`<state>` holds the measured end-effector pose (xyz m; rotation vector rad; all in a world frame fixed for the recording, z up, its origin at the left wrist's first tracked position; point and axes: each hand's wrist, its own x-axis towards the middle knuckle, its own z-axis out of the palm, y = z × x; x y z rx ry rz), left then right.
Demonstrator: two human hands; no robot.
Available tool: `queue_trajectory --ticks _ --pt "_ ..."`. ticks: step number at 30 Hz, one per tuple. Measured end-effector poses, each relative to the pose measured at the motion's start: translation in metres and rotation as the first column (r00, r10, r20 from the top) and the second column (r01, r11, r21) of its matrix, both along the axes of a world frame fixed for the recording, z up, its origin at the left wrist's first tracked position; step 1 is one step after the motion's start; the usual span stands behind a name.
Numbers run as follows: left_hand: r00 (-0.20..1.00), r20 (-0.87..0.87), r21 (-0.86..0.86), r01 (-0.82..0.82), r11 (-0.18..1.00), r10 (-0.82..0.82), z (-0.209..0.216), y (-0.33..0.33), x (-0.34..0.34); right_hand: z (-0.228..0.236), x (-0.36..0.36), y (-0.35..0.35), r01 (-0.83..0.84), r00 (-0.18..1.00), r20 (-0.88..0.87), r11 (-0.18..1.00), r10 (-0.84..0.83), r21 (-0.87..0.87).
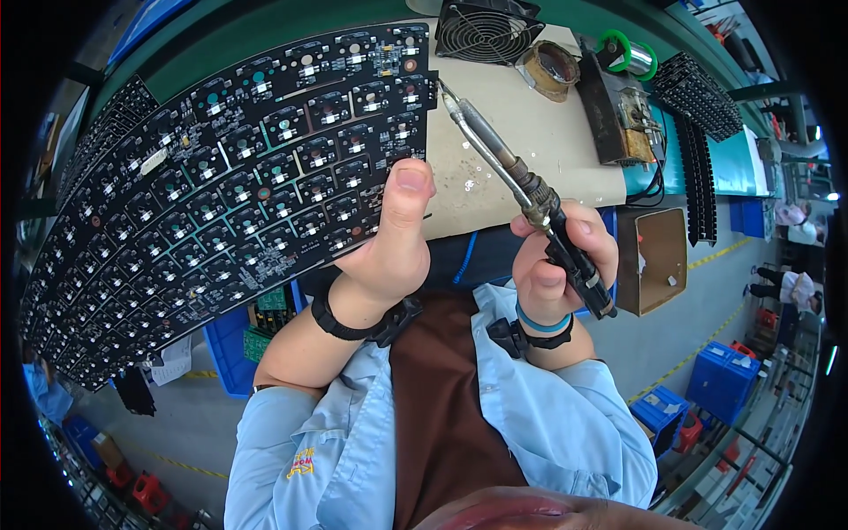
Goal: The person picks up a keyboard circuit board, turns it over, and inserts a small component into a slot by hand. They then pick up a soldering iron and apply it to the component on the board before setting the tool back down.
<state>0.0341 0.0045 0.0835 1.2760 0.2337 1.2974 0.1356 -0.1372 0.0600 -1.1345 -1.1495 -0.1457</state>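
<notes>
My left hand (pixel 389 252) is gripping the keyboard circuit board (pixel 238 216) at its near right corner, thumb on top; the fingers underneath are hidden from me. My right hand (pixel 565 256) is curled around the black handle of a soldering iron (pixel 490 146), below the knurled collar, with its tip just beside the board's right edge; whether it touches, I can't tell.

The board sweeps out to my left, tilted, a long black panel crowded with small parts. I'd judge it light and stiff but liable to flex at that far end, smooth-faced, its components easy to knock. The rim is the place to hold. The iron looks front-heavy; that metal end I treat as hot, so handle only.

Beyond, on the paper-covered surface (pixel 521 132), pale specks lie scattered. There's a black cooling fan (pixel 488 34), a round brown tin (pixel 549 71), a green-rimmed solder spool (pixel 629 55) and, further right, stacked black boards (pixel 696 95). A cardboard box (pixel 652 261) sits right of my hand.

Writing, then: the board's white print is too tiny to read, and red and yellow embroidered lettering (pixel 300 462) marks my light-blue shirt (pixel 353 442).
</notes>
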Motion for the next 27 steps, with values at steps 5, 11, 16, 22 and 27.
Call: queue_trajectory --ticks 5,11,16,22,27 --pt "1.0 0.008 -0.014 -0.021 1.0 0.021 0.0 -0.001 0.001 -0.001 -0.001 0.002 0.018 1.0 -0.006 1.0 -0.018 0.018" --pt "1.0 -0.025 -0.023 -0.002 1.0 0.001 -0.002 0.0 -0.003 -0.003 -0.003 0.003 0.004 1.0 -0.011 0.999 -0.004 0.04" --pt "1.0 -0.008 -0.042 0.005 0.999 -0.005 -0.001 -0.001 -0.001 -0.002 -0.004 0.003 0.008 1.0 -0.026 0.999 -0.007 0.036" --pt "1.0 -0.018 -0.004 0.001 1.0 -0.001 -0.003 0.001 -0.001 -0.001 -0.003 0.005 0.0 1.0 -0.031 1.0 0.001 0.031" --pt "1.0 -0.001 -0.044 -0.013 0.999 0.013 -0.006 0.0 0.0 0.001 -0.008 0.011 0.012 0.992 -0.127 0.993 0.003 0.119"
